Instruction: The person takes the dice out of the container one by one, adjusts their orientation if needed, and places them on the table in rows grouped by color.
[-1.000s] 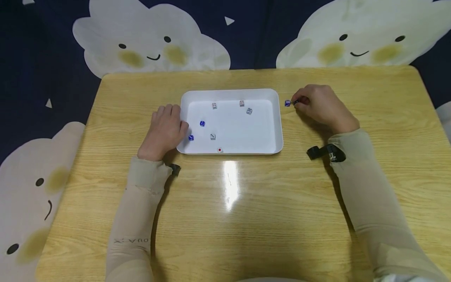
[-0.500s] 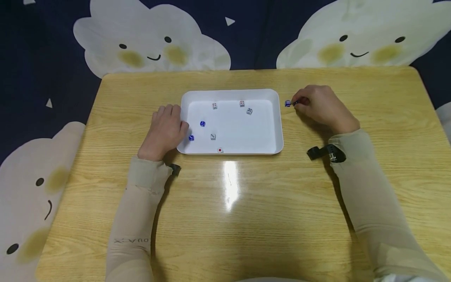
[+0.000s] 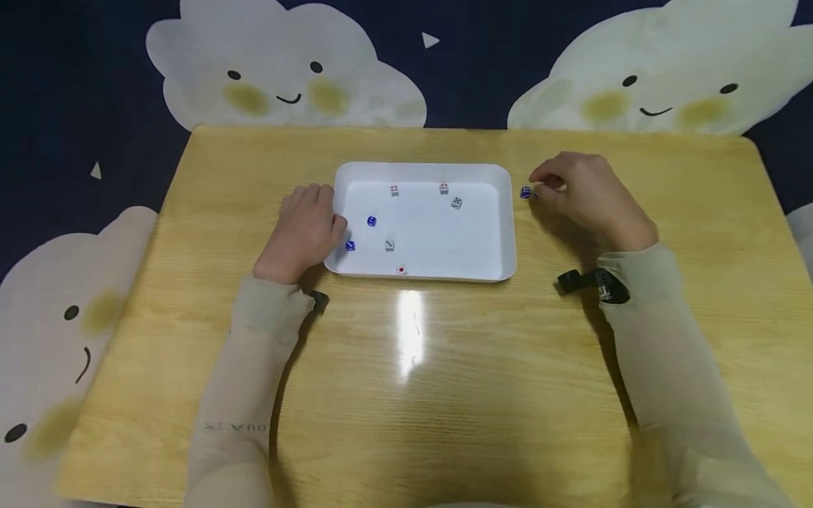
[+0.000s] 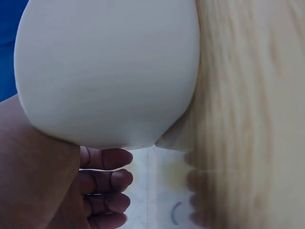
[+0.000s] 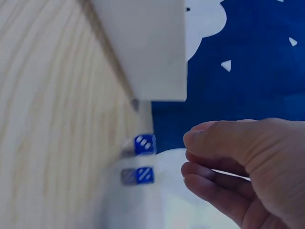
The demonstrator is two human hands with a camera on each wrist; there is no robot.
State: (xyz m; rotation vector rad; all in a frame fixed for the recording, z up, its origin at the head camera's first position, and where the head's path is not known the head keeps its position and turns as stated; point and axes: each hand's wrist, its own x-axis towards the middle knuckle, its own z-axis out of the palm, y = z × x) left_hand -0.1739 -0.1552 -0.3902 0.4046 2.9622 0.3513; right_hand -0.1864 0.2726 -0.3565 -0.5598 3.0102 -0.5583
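Note:
My left hand grips the left wall of a shallow white tray, thumb over the rim. In the left wrist view its fingers show beyond the tray's outer wall. On the table just right of the tray, two blue dice stand side by side, their upper faces dotted white. My right hand is close over them, thumb and fingertips bent toward each other with nothing between them. In the head view its fingertips partly hide one blue die; the other blue die shows whole.
Inside the tray lie two blue dice, one blue die nearer the middle, and several white dice. One white die sits against the front wall. A dark cloth with cloud faces hangs behind the wooden table.
My right hand has loosened its pinch on the second blue die and lifted slightly off it. The left hand stays on the tray. The head view has shifted a little.

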